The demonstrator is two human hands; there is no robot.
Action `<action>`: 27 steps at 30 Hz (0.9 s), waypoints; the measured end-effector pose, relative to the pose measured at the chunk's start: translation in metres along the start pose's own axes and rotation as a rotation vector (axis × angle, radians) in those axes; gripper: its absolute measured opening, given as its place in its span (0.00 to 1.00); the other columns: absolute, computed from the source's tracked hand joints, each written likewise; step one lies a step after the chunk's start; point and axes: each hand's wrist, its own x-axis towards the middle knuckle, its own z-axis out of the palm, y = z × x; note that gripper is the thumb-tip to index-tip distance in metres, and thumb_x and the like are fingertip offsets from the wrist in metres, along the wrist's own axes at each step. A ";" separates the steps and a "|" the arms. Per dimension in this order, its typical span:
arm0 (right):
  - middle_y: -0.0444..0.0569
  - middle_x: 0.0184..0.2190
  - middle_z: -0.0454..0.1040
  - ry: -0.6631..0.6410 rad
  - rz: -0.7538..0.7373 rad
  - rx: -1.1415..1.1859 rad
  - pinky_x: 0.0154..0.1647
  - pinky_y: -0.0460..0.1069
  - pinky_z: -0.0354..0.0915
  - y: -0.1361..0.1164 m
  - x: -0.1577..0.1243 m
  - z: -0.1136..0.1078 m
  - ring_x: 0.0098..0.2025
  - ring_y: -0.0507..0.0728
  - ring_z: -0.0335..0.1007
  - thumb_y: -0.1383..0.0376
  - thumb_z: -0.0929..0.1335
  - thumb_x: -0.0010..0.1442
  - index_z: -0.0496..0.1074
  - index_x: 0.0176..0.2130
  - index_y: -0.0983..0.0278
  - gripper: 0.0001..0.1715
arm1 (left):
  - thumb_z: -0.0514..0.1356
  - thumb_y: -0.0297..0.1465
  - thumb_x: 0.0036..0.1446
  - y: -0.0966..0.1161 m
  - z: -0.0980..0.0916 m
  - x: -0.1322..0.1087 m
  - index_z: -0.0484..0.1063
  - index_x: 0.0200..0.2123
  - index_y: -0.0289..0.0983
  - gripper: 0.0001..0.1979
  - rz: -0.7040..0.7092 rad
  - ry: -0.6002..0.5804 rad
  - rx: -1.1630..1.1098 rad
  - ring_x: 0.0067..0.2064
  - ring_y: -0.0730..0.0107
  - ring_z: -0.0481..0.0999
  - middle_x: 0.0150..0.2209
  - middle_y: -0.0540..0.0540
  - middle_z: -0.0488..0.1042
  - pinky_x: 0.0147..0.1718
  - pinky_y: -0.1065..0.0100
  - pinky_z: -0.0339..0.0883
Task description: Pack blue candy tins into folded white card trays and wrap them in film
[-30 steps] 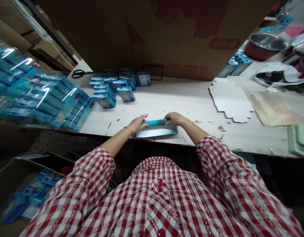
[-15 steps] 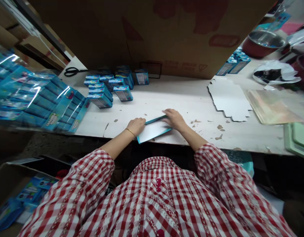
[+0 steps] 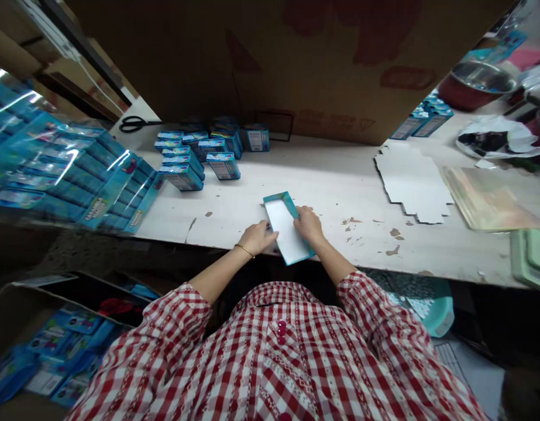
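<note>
Between my hands, at the table's front edge, is a shallow open cardboard tray (image 3: 287, 231), teal on its walls and white inside. It lies slanted, its far end turned slightly left. My left hand (image 3: 257, 237), with a gold bangle at the wrist, grips the left wall, thumb over the rim. On the opposite side my right hand (image 3: 309, 225) holds the right wall, its fingers partly hidden behind it. Nothing lies inside the tray. Flat white die-cut card blanks (image 3: 412, 181) are stacked to the right.
Small blue boxes (image 3: 182, 176) stand back left, near black scissors (image 3: 136, 124). Wrapped blue packs (image 3: 76, 175) fill the left end. A large carton (image 3: 270, 64) blocks the back. Right are plastic sheets (image 3: 489, 199) and a green scale (image 3: 533, 257); below, a teal basin (image 3: 440, 310).
The tray has turned from lying crosswise to pointing away from me, and its walls now stand up. My hands have shifted to its two long sides.
</note>
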 end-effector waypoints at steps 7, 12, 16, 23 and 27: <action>0.47 0.49 0.70 -0.144 -0.318 -0.099 0.45 0.48 0.62 0.006 0.022 -0.021 0.48 0.57 0.67 0.70 0.60 0.56 0.67 0.50 0.57 0.23 | 0.57 0.33 0.54 -0.001 -0.024 0.047 0.65 0.50 0.39 0.19 0.301 0.275 0.237 0.54 0.55 0.64 0.53 0.40 0.66 0.50 0.57 0.59; 0.51 0.44 0.72 -0.121 -0.210 -0.246 0.38 0.48 0.63 0.027 0.004 -0.023 0.44 0.58 0.68 0.67 0.60 0.59 0.71 0.44 0.61 0.16 | 0.50 0.27 0.57 -0.006 -0.020 0.073 0.73 0.38 0.35 0.12 0.406 0.013 0.394 0.45 0.60 0.71 0.43 0.40 0.72 0.41 0.63 0.65; 0.55 0.44 0.70 -0.069 -0.272 -0.351 0.35 0.48 0.61 0.039 -0.008 -0.020 0.44 0.58 0.65 0.69 0.57 0.61 0.70 0.43 0.64 0.16 | 0.45 0.21 0.58 -0.007 -0.012 0.064 0.71 0.41 0.31 0.16 0.445 0.049 0.486 0.45 0.57 0.71 0.41 0.36 0.72 0.38 0.61 0.65; 0.55 0.41 0.71 0.047 -0.415 -0.235 0.38 0.50 0.62 0.045 0.008 -0.009 0.43 0.59 0.64 0.70 0.56 0.62 0.70 0.44 0.64 0.18 | 0.46 0.23 0.58 -0.007 -0.016 0.050 0.71 0.41 0.31 0.15 0.310 0.025 0.468 0.44 0.57 0.72 0.41 0.35 0.72 0.38 0.61 0.66; 0.53 0.46 0.70 0.323 -0.228 0.253 0.43 0.52 0.64 0.067 0.009 -0.004 0.45 0.58 0.66 0.59 0.62 0.59 0.67 0.52 0.63 0.21 | 0.51 0.37 0.60 -0.032 -0.019 0.043 0.69 0.46 0.35 0.16 0.197 0.149 0.265 0.46 0.61 0.71 0.46 0.40 0.71 0.43 0.64 0.64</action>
